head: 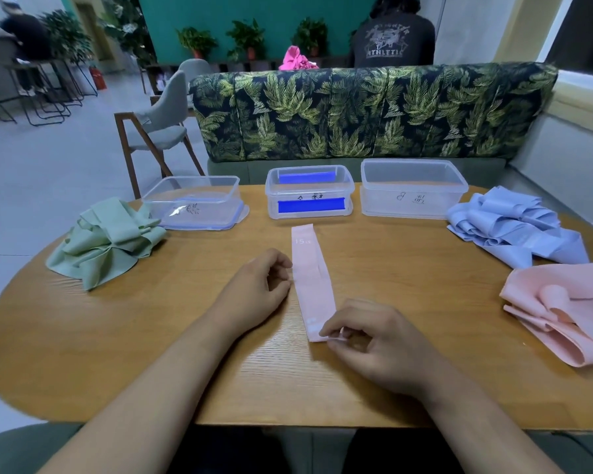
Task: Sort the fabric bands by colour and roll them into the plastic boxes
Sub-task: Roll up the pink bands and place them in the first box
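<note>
On the oval wooden table point(151, 336) a pink band point(310, 278) lies flat at the centre. The right hand point(374, 340) pinches its near end; the left hand point(264, 285) rests loosely curled just beside it. Three clear boxes point(413, 200) line the far edge, before a leaf-print sofa point(356, 114).

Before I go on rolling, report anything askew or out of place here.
The left box sits turned at an angle on a blue-rimmed lid; the middle box and right box stand square. Nothing looks spilled or damaged.
</note>
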Available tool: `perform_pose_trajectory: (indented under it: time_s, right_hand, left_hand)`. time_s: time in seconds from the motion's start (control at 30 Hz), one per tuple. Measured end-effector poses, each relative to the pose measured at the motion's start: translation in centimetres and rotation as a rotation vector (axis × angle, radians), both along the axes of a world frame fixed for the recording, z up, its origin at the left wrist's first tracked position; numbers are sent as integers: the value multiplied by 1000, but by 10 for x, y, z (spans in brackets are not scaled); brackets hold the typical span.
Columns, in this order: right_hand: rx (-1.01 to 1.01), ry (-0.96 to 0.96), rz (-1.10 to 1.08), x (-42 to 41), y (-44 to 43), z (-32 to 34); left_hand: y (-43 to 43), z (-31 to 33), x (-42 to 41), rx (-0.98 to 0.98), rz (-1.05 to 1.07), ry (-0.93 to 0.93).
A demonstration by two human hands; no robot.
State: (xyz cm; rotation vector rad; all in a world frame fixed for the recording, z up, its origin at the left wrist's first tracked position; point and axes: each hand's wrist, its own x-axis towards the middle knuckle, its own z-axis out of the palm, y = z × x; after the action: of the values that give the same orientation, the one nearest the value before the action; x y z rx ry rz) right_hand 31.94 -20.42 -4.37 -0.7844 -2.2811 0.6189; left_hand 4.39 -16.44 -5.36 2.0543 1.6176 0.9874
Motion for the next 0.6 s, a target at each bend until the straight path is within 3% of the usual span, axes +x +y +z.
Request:
perform_pose_trajectory:
  time_s: [0.3, 0.43, 0.6]
  right_hand:
    - [-22, -45, 2, -2, 1, 0]
    - [1, -52, 25, -2, 0, -2]
    - [99, 112, 4, 0, -7, 2]
  left_hand:
    - [-10, 1, 7, -35, -109, -17]
    - [-11, 6, 7, -58, -26, 18]
    - [-11, 5, 7, -57, -39, 20]
